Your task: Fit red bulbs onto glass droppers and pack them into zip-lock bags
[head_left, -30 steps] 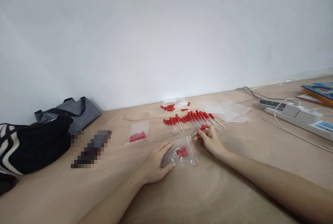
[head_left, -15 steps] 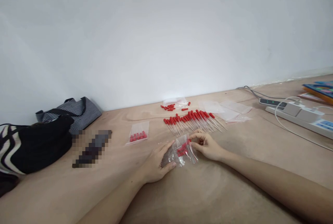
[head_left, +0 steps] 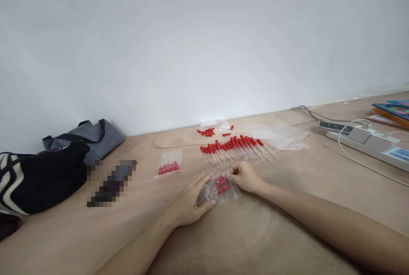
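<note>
A clear zip bag (head_left: 223, 185) with several red rubber bulbs inside lies on the table between my hands. My left hand (head_left: 194, 200) rests flat at the bag's left end, thumb and fingers spread apart. At the bag's right, mouth end, the fingers of my right hand (head_left: 244, 177) are pinched together on its edge. Just beyond my hands lies a row of clear droppers with red bulbs (head_left: 234, 143). Another filled clear bag (head_left: 170, 163), holding several red bulbs, lies to the left.
Loose red bulbs (head_left: 209, 134) and flat bags (head_left: 280, 137) lie farther back. A power strip (head_left: 364, 138) with cables is at right, near books (head_left: 391, 113). At left are a striped bag (head_left: 105, 143), black cloth (head_left: 51, 177) and a blurred dark object (head_left: 111, 183).
The fingers of my right hand have drawn in and closed at the bag's mouth. The bulbs in this bag have shifted and sit closer together. My left hand stays nearly in place.
</note>
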`<move>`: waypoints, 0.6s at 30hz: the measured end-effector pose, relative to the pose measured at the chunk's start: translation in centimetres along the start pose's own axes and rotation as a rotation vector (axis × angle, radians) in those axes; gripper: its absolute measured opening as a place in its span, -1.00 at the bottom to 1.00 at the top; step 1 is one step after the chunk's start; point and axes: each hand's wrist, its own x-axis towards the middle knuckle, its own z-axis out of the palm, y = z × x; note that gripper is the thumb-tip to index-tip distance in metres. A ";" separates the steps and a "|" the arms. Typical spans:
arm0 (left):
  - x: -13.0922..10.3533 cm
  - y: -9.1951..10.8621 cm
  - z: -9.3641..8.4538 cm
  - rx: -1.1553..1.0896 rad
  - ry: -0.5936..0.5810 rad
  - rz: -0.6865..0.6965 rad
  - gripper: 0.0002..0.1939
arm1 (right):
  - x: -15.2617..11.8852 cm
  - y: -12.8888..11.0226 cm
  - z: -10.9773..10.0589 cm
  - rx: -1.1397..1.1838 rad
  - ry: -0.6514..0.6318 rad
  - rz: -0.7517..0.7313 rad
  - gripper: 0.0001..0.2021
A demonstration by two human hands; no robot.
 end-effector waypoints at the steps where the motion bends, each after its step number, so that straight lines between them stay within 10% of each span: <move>1: 0.0 0.0 0.0 0.003 0.003 -0.006 -0.36 | 0.0 -0.1 -0.1 -0.029 0.023 0.017 -0.78; 8: 0.0 -0.1 0.0 0.036 -0.009 -0.019 -0.38 | 2.4 0.3 -3.6 -0.017 -0.298 -0.027 -0.94; 18: 0.1 -0.1 0.0 0.041 -0.031 -0.022 -0.40 | 9.6 -2.4 -1.2 -0.267 0.164 0.186 -0.77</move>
